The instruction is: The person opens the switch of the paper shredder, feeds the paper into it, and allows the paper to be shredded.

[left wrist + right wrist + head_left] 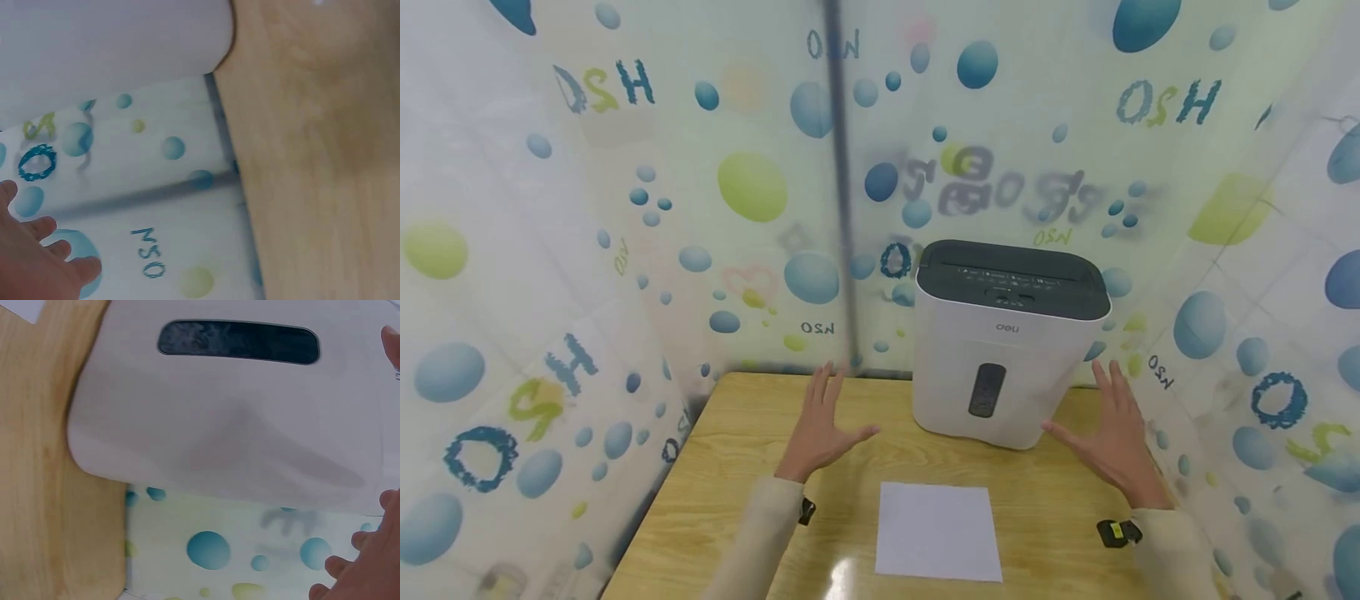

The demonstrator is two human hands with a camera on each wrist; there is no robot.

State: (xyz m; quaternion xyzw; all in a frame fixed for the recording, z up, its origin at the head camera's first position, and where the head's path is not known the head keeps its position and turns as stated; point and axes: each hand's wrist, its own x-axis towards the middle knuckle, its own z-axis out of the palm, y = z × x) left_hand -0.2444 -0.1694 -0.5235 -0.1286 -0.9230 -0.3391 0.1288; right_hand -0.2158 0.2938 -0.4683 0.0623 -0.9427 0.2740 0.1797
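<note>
A white paper shredder with a dark grey top stands upright at the back of the wooden table. Its front carries a narrow dark window, which also shows in the right wrist view. My left hand is held out to the shredder's left, fingers spread, with a gap between them. On the other side my right hand is raised near the lower right side, thumb pointing towards the machine. Both hands hold nothing. A white sheet of paper lies flat on the table in front of the shredder, between my forearms.
The wooden table ends at the back and left against a curtain printed with bubbles and lettering. More printed curtain closes off the right side. Each wrist wears a small black device.
</note>
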